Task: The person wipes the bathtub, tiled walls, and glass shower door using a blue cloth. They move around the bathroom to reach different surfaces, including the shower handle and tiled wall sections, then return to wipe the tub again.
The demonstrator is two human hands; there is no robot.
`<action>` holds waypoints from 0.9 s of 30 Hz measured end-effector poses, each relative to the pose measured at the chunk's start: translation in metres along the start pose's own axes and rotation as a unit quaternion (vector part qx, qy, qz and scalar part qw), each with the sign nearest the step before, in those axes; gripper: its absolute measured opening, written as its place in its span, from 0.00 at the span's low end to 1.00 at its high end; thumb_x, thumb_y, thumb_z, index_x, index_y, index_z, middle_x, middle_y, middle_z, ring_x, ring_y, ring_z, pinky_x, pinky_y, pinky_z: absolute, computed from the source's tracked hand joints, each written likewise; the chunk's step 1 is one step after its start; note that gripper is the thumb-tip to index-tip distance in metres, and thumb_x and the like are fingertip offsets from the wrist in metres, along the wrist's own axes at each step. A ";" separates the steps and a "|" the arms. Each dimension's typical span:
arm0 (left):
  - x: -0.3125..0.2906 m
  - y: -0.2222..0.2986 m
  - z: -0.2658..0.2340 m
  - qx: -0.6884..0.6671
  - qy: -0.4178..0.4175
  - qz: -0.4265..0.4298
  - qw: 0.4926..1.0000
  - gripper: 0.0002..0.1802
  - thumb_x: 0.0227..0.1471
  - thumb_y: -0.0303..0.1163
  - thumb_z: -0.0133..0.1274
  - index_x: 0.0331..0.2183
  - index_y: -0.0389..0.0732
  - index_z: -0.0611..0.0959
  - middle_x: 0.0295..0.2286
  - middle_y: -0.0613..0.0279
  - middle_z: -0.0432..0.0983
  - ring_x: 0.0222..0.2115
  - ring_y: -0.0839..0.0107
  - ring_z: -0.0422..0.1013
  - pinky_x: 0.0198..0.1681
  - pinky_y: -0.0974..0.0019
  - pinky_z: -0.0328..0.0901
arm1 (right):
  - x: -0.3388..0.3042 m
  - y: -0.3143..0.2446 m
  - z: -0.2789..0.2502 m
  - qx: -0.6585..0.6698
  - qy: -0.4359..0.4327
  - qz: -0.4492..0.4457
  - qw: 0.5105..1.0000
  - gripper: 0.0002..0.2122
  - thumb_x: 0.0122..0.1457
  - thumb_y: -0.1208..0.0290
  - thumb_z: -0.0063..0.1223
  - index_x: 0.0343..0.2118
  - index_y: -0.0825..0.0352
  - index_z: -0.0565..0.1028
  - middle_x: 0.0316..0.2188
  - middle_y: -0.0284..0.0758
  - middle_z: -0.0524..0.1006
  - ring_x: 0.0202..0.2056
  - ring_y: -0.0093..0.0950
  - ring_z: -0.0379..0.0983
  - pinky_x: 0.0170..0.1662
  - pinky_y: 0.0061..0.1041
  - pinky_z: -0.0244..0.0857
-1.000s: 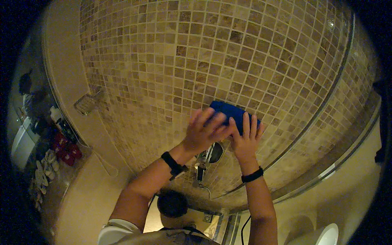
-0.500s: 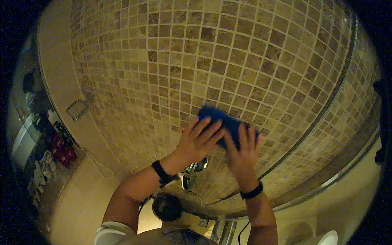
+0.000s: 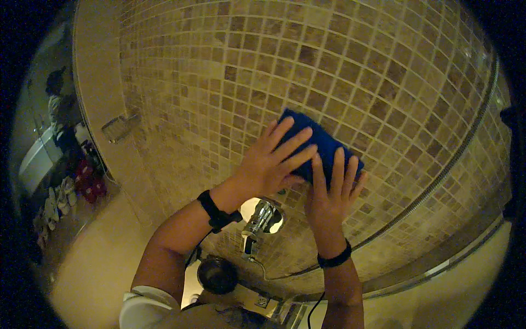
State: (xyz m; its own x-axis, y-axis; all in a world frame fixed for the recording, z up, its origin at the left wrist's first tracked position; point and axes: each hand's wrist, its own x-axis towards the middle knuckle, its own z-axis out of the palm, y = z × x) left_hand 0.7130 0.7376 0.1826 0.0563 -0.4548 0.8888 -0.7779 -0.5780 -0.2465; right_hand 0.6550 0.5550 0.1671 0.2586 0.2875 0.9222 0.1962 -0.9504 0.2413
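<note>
A folded blue cloth [image 3: 327, 143] lies flat against the brown mosaic-tiled wall [image 3: 274, 71]. My left hand [image 3: 268, 164] rests on its left half with fingers stretched out and apart. On the right half, my right hand [image 3: 329, 200] lies with its fingers spread upward. Both palms are turned toward the tiles, and the index fingertips nearly meet in the cloth's middle. A black band is on each wrist. Just below my hands sits a chrome shower mixer [image 3: 258, 220].
A metal hose [image 3: 438, 189] curves down the right side of the wall. At the left is a wire soap dish [image 3: 118, 129]. Beyond the ledge lie red patterned footwear [image 3: 90, 181] and pale shoes [image 3: 57, 200]. A dark round object [image 3: 217, 275] stands below the mixer; a drain [image 3: 262, 301] is near it.
Both hands have slid the blue cloth up and slightly to the right along the tiles. More of the mixer now shows between my forearms.
</note>
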 end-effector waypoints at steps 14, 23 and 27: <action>-0.043 -0.062 -0.027 0.070 0.040 -0.030 0.996 0.30 0.44 0.31 0.56 0.52 0.49 0.73 0.59 0.59 0.59 0.61 0.50 0.51 0.61 0.45 0.52 | 0.053 -0.051 0.017 -0.014 -0.085 -0.085 0.993 0.27 0.50 0.73 0.52 0.56 0.53 0.69 0.63 0.39 0.59 0.62 0.43 0.55 0.63 0.53 0.44; -0.120 -0.102 -0.042 0.097 0.057 -0.069 0.991 0.29 0.43 0.30 0.57 0.51 0.49 0.73 0.58 0.57 0.58 0.60 0.48 0.53 0.58 0.45 0.57 | 0.066 -0.126 0.033 0.017 -0.187 -0.148 0.971 0.29 0.50 0.75 0.50 0.59 0.56 0.65 0.64 0.40 0.57 0.64 0.41 0.52 0.64 0.49 0.43; -0.190 -0.094 -0.033 0.132 0.084 -0.076 0.985 0.27 0.46 0.32 0.55 0.51 0.50 0.74 0.59 0.56 0.57 0.60 0.48 0.53 0.57 0.44 0.57 | 0.035 -0.163 0.046 0.041 -0.241 -0.192 0.950 0.28 0.51 0.76 0.49 0.59 0.56 0.66 0.63 0.39 0.58 0.64 0.39 0.52 0.64 0.48 0.43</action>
State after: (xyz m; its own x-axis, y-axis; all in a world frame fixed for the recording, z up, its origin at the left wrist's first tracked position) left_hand 0.7550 0.9010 0.0495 0.0380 -0.2446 0.9689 -0.5781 -0.7962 -0.1783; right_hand 0.6762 0.7251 0.1466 0.5525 0.6511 0.5204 0.4309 -0.7575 0.4904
